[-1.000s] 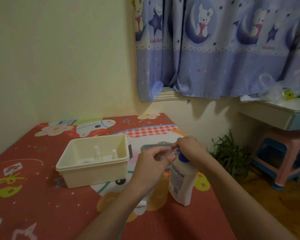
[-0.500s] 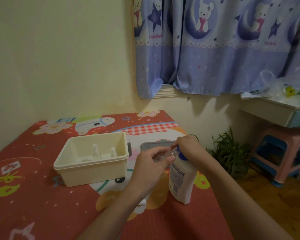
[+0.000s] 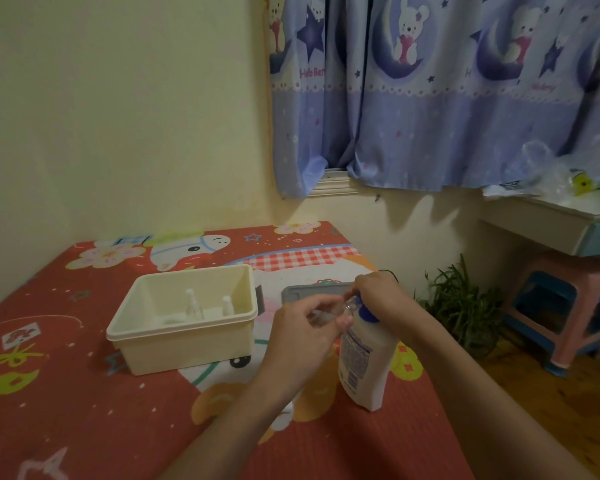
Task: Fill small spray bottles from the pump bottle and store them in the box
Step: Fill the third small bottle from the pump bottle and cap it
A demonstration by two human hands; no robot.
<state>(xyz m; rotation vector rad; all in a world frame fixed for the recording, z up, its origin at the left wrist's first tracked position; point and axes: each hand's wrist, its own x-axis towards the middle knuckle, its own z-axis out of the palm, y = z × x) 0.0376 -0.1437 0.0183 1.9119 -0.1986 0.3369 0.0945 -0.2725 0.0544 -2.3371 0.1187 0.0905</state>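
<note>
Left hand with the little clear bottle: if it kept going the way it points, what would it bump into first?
Most likely the pump bottle, just ahead of the left hand; the small spray bottle already nears its pump, though depth is unclear.

Pump head and small bottle mostly out of sight

The right hand (image 3: 378, 294) covers the pump bottle's (image 3: 364, 368) top, so its nozzle is hidden. The small spray bottle (image 3: 329, 311) in the left hand (image 3: 305, 327) is clear and blurred; its fill level can't be read. Left of the pump bottle, the box's (image 3: 187, 344) near wall hides the lower parts of two bottles inside (image 3: 193, 304).
</note>
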